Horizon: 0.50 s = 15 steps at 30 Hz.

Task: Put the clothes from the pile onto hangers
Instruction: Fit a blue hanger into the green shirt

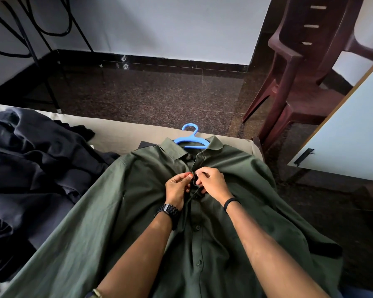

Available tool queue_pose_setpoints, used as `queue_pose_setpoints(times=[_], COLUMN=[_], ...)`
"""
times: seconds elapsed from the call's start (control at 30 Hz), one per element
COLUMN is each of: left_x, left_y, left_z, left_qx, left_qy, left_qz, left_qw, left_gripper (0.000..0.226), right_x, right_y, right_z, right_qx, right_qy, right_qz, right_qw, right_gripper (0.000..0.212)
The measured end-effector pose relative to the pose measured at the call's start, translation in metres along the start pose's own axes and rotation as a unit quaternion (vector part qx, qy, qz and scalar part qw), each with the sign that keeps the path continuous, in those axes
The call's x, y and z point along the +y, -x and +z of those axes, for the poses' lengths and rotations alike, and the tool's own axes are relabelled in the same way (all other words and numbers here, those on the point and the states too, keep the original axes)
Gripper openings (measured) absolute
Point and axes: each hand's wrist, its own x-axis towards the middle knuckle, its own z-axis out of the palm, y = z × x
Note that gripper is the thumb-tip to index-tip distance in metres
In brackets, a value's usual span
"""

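Bed [121, 134] holds green shirt [108, 201] on hanger [191, 138]; both hands' fingers [186, 176] pinch its placket.

One green shirt [121, 211] on bed [125, 134]. One blue hanger [191, 140] – hook end pokes out of collar. Two hands – left hand [177, 190], right hand [213, 182]. One dark watch [168, 211] on left wrist. One black band [230, 202] on right wrist. One pile of dark clothes [30, 168] – cannot tell how many pieces in it. Three shirt buttons seen below hands. One brown plastic chair [299, 82]. One black wire rack [30, 39]. One pale door [349, 134] with one black handle [303, 157].
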Motion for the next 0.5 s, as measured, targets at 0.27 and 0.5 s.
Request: queue_pose_setpoints(times=[0.27, 0.5], left_x=[0.003, 0.005], left_y=[-0.004, -0.002], left_z=[0.003, 0.001], left_qx=[0.01, -0.018], left_qy=[-0.03, -0.061], left_qz=[-0.033, -0.035], left_qw=[0.999, 0.997], left_gripper=[0.016, 0.011], right_x=[0.001, 0.003], right_y=[-0.006, -0.007], right_z=[0.004, 0.009], right_qx=[-0.017, 0.014], right_qy=[-0.005, 0.045], right_qz=[0.015, 0.017], right_qw=[1.0, 0.999], right_gripper=[0.014, 0.019])
